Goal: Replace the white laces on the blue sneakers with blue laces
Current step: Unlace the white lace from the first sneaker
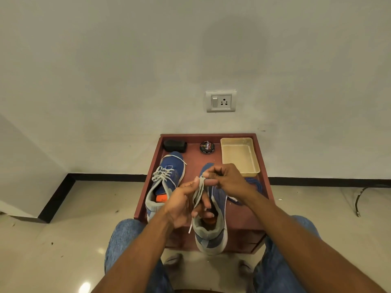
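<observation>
Head view. Fingertips (208,175) of the right hand (227,179) pinch the top of a bunched flat white fabric lace (198,194); the left hand (183,205) grips the same bunch just below, its tip dangling under the fingers. Beneath them stands the near blue knit sneaker with grey collar (211,227), apparently unlaced. Left of the fingers, the second blue sneaker (167,176) remains white-laced.

Judged step: gathering the removed lace. Next move calls for setting it aside and taking the coiled blue laces (255,183), right of the fingers.

Beyond the fingers, the cream rectangular plastic tray (240,154) seems to hold nothing.
</observation>
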